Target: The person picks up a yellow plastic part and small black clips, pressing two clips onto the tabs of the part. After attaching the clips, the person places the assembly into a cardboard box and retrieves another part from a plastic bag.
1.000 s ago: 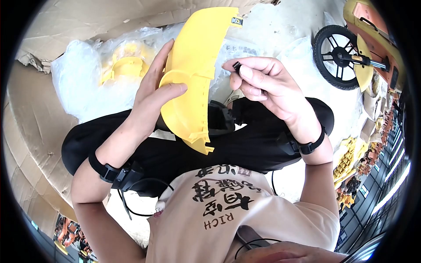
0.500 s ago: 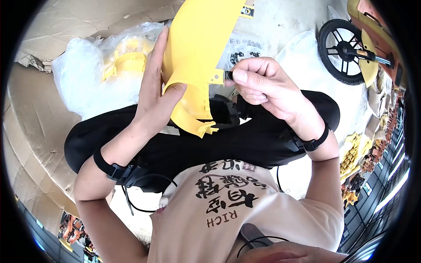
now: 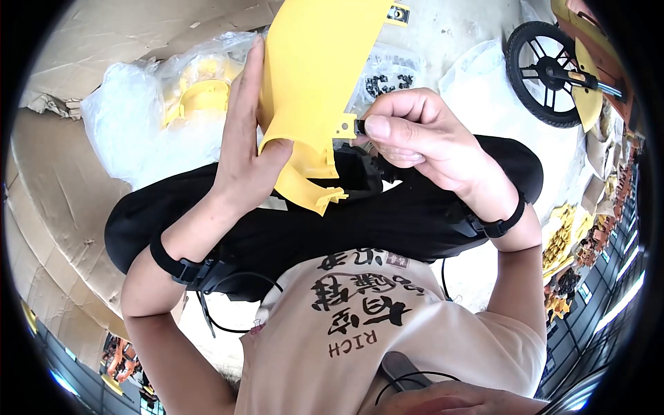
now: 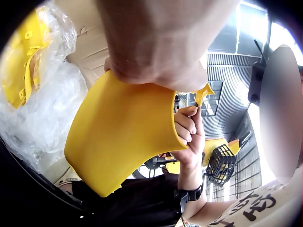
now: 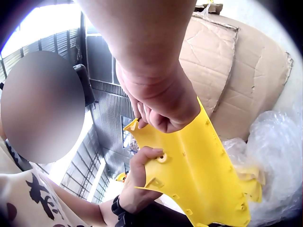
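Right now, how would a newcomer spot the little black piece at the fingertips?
Find the big yellow panel in the left hand. At the small tab on its side, the right hand pinches the little black piece. Other black bits lie beyond on clear plastic; only this one meets the tab.

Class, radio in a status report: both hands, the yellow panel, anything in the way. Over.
Left hand gripping yellow panel. Right hand pinching black clip at panel's tab. Its fingers partly hide the clip.

Pale floor [image 3: 477,24] with cardboard [image 3: 48,180] (plus clear plastic [image 3: 470,79]).
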The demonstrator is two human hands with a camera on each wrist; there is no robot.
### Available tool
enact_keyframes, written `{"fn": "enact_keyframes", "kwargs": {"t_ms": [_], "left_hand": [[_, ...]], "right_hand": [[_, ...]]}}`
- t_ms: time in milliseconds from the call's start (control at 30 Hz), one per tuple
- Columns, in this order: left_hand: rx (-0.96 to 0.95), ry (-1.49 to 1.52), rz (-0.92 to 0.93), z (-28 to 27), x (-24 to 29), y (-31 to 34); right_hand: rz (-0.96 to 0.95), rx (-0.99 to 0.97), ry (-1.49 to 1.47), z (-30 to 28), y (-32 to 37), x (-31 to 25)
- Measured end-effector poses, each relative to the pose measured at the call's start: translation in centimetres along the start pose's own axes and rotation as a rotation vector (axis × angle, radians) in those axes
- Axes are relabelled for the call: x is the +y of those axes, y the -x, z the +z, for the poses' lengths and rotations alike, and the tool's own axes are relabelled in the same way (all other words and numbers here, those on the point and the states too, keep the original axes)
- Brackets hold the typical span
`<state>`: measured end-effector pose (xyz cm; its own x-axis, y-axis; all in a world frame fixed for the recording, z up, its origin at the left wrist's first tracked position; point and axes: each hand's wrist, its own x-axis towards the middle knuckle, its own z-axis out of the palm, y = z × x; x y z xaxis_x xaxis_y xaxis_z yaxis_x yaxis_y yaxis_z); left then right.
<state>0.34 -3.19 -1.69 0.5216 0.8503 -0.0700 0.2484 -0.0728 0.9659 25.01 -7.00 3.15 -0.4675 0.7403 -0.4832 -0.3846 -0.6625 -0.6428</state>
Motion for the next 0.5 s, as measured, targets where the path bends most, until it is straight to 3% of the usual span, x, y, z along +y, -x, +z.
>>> {"fn": "enact_keyframes", "kwargs": {"t_ms": [100, 500], "left_hand": [[0.028, -0.034, 0.111, 0.5, -0.9, 0.0], [-0.007, -0.113, 0.187, 0.9, -0.3, 0.1]], "right_hand": [[0.009, 0.001, -0.007, -0.1, 0.1, 0.2], [-0.05, 0.055, 0.009, 1.1, 0.4, 1.0]]}}
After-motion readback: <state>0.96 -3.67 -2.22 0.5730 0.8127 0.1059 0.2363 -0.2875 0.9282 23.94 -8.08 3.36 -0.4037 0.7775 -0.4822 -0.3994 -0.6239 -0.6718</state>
